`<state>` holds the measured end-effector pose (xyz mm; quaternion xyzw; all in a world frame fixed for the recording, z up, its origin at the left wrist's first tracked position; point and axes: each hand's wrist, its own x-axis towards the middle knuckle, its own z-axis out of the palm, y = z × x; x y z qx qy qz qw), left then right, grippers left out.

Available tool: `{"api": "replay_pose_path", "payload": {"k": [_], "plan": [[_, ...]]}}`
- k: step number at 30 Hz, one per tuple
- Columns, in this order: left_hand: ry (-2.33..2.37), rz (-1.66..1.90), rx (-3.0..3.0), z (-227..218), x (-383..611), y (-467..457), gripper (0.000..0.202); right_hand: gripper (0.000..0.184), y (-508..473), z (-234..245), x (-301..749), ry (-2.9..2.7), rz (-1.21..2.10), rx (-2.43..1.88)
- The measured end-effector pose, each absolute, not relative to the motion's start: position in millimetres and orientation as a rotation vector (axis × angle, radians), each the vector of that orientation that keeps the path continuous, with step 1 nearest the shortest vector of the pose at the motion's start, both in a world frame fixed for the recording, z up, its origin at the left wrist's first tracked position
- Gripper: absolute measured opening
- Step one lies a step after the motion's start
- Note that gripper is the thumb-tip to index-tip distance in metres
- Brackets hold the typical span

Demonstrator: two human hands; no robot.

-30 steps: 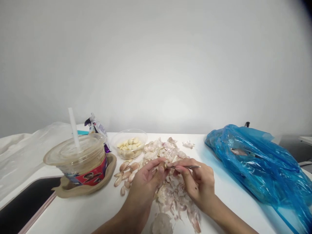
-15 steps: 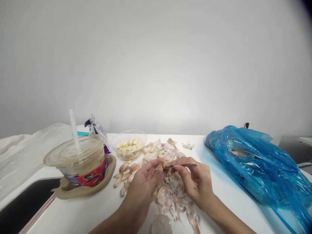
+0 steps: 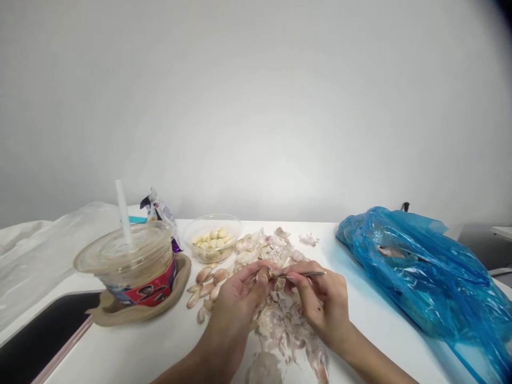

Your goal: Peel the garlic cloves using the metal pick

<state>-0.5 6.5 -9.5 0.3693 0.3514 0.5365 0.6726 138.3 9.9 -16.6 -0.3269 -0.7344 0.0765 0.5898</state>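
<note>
My left hand (image 3: 244,298) pinches a garlic clove (image 3: 270,273) between thumb and fingers; most of the clove is hidden. My right hand (image 3: 322,298) is closed on a thin metal tool (image 3: 310,274), whose one end meets the clove; whether it is a small knife I cannot tell. Beneath both hands spreads a heap of papery garlic skins (image 3: 280,322). Left of my left hand lie several unpeeled garlic cloves (image 3: 206,289). Behind them, a clear plastic bowl (image 3: 188,246) holds several peeled cloves (image 3: 216,238).
At left, a lidded drink cup (image 3: 140,266) with a straw sits in a cardboard holder (image 3: 132,316), beside a dark tablet or phone (image 3: 44,336). A purple-white wrapper (image 3: 162,213) stands behind it. A blue plastic bag (image 3: 416,272) fills the right side.
Both hands stay almost in place over the skins, the clove and tool still held together. The fingers and the tool have shifted only slightly.
</note>
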Motion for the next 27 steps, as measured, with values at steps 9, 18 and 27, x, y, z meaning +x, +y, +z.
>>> {"api": "replay_pose_path", "payload": {"k": [9, 18, 27], "plan": [[0.887, 1.307, 0.871, -2, 3, 2, 0.021, 0.014, 8, -18, 135, -1.609, 0.346, -0.782], [0.985, 1.356, 0.958, 0, 2, 4, 0.017, 0.014, 6, -18, 134, -1.584, 0.386, -0.798], [0.847, 1.269, 0.915, -10, -7, 12, 0.028, 0.021, 14, -19, 138, -1.723, 0.192, -0.595]]}}
